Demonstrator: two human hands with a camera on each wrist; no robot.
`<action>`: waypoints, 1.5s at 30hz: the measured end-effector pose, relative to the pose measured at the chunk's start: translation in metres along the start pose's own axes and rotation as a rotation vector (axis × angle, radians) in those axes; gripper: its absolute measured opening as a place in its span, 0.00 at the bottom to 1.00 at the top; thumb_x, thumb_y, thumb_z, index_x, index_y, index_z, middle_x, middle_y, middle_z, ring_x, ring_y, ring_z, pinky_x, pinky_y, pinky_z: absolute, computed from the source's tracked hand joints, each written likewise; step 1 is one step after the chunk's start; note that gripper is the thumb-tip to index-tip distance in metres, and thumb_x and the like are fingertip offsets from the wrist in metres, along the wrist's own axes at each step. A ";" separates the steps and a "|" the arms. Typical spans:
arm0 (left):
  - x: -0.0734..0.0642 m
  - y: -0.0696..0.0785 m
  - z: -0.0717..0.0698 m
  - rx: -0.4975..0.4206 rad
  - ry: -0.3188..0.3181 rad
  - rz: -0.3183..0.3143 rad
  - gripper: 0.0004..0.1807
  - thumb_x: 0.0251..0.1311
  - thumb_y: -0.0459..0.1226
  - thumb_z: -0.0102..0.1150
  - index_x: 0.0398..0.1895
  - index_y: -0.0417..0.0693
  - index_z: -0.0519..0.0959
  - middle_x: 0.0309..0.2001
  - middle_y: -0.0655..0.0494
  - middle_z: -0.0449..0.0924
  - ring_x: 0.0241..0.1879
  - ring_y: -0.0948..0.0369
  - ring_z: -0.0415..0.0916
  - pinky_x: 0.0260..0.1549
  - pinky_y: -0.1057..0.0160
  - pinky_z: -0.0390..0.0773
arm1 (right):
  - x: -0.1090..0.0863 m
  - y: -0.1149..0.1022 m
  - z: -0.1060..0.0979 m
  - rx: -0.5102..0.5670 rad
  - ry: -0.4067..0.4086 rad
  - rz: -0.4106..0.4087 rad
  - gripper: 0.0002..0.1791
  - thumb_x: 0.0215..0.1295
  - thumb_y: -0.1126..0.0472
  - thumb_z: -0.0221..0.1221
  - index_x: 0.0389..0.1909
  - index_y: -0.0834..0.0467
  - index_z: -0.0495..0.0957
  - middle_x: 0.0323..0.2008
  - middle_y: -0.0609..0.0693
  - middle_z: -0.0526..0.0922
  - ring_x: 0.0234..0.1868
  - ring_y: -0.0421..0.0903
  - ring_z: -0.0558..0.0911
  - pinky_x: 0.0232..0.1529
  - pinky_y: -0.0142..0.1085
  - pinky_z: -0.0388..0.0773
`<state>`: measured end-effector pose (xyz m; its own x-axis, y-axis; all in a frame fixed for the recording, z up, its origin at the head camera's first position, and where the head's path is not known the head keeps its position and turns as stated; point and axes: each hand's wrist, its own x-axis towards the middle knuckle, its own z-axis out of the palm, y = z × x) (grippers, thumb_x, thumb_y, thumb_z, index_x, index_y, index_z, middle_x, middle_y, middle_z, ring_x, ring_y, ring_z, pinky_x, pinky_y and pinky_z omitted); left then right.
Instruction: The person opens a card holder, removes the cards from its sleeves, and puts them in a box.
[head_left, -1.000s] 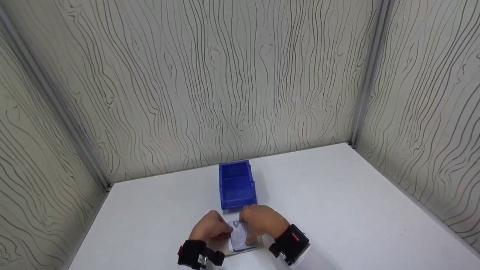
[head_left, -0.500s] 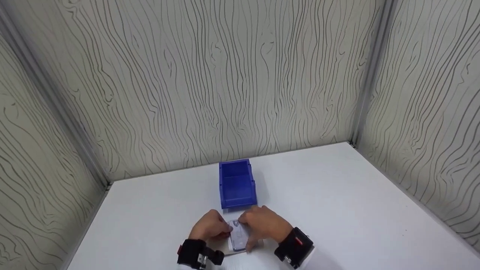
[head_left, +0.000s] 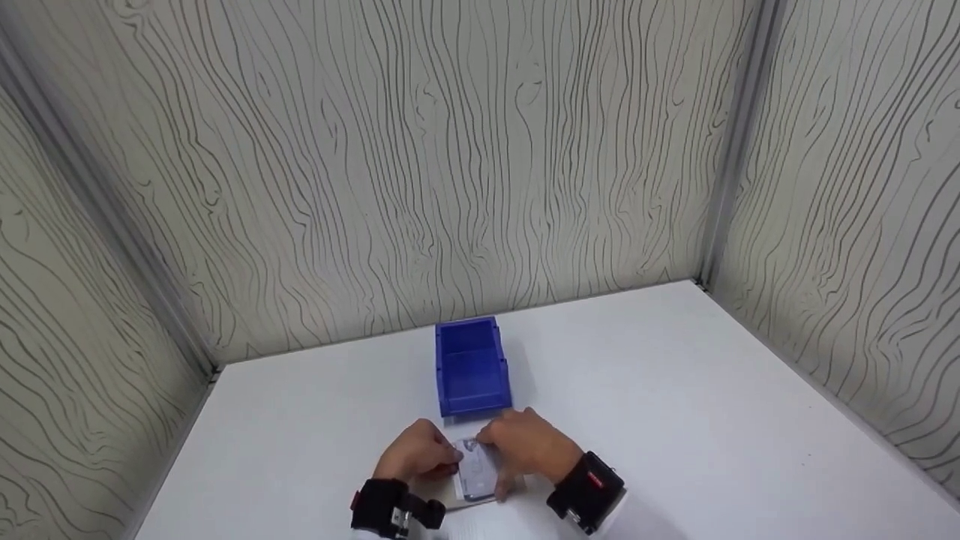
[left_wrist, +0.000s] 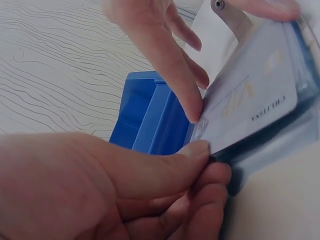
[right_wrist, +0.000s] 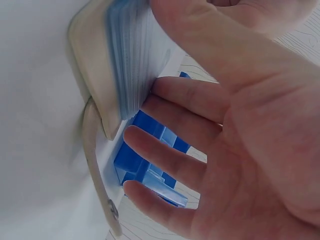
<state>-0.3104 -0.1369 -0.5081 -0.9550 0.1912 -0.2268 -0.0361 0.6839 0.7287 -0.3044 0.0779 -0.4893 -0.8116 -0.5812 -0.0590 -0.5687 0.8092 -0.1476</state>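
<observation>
We see a pale grey card (left_wrist: pixel 245 87) with gold VIP letters (left_wrist: pixel 239 102), a gold chip (left_wrist: pixel 273 62) and a line of dark print (left_wrist: pixel 268 108). The holder (right_wrist: pixel 87 50) is cream, as is its strap (right_wrist: pixel 91 145), which carries a silver snap (right_wrist: pixel 113 208); its clear pages (right_wrist: pixel 131 60) look blue along the edges. We find the bin (head_left: pixel 472 375) plain deep blue, the table (head_left: pixel 637 375) white, and the walls (head_left: pixel 450 150) off-white, patterned with dark, wavy wood-grain lines between grey posts (head_left: pixel 737 150). Both wristbands (head_left: pixel 585 495) are black with touches of red.
</observation>
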 end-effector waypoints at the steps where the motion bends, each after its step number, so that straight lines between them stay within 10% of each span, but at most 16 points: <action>1: 0.000 0.000 -0.001 -0.006 -0.001 0.003 0.09 0.61 0.36 0.74 0.25 0.42 0.90 0.16 0.63 0.80 0.20 0.66 0.73 0.23 0.70 0.70 | 0.000 0.000 0.000 -0.005 0.005 -0.005 0.42 0.36 0.42 0.89 0.58 0.47 0.89 0.51 0.40 0.92 0.47 0.42 0.81 0.60 0.51 0.82; 28: -0.002 0.004 -0.003 -0.189 -0.079 -0.097 0.12 0.60 0.40 0.76 0.33 0.39 0.86 0.26 0.50 0.89 0.20 0.64 0.85 0.26 0.65 0.87 | -0.003 0.003 -0.003 0.038 0.018 0.021 0.35 0.32 0.49 0.90 0.47 0.52 0.91 0.34 0.41 0.88 0.35 0.38 0.75 0.49 0.44 0.79; 45: -0.003 0.002 -0.001 -0.058 -0.046 -0.060 0.12 0.56 0.37 0.79 0.29 0.43 0.82 0.26 0.52 0.89 0.22 0.64 0.84 0.27 0.68 0.81 | -0.004 0.001 -0.003 0.037 -0.001 0.046 0.36 0.33 0.51 0.90 0.49 0.52 0.91 0.36 0.41 0.88 0.37 0.38 0.77 0.55 0.45 0.80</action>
<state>-0.3081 -0.1365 -0.5051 -0.9362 0.1843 -0.2993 -0.1107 0.6536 0.7487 -0.3018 0.0812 -0.4865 -0.8368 -0.5433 -0.0672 -0.5253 0.8315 -0.1807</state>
